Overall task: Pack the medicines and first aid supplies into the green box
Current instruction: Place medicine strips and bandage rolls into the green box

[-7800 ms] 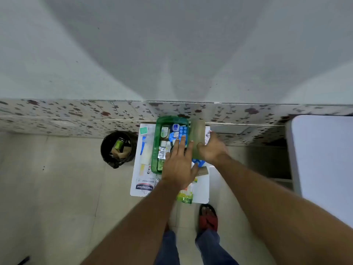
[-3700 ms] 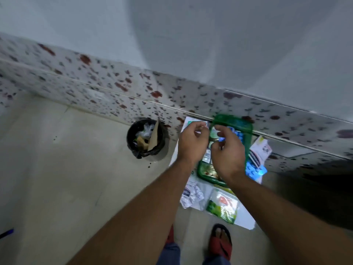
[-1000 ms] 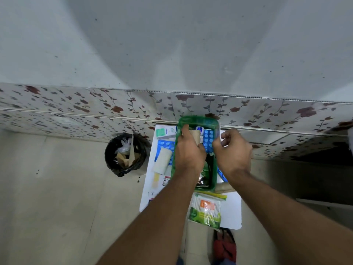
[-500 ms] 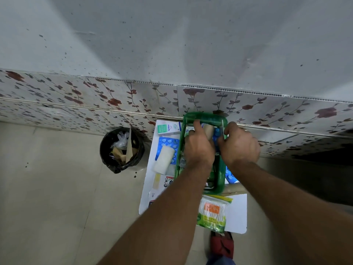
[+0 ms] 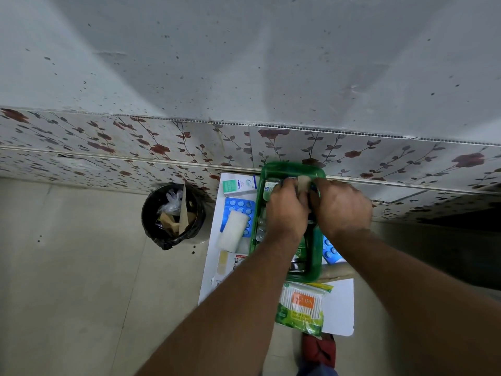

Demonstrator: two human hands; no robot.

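tiled floor, grey wall with a floral tile band along the bottom. white board lies on the floor against the wall, green box sits on it with its far end touching the wall band. both hands are over the far end of the box: left hand and right hand side by side, fingers curled down, pinching a beige roll between them. other contents of the box mostly hidden under the hands, can't tell what. left of the box on the board: small white-green medicine carton, blue blister pack with a white gauze roll lying over it, a plaster strip nearer. another blue blister pack pokes out right of the box. cotton swab packet just beside the box's near end. black bin with scraps left of the board. red sandal at the bottom edge.
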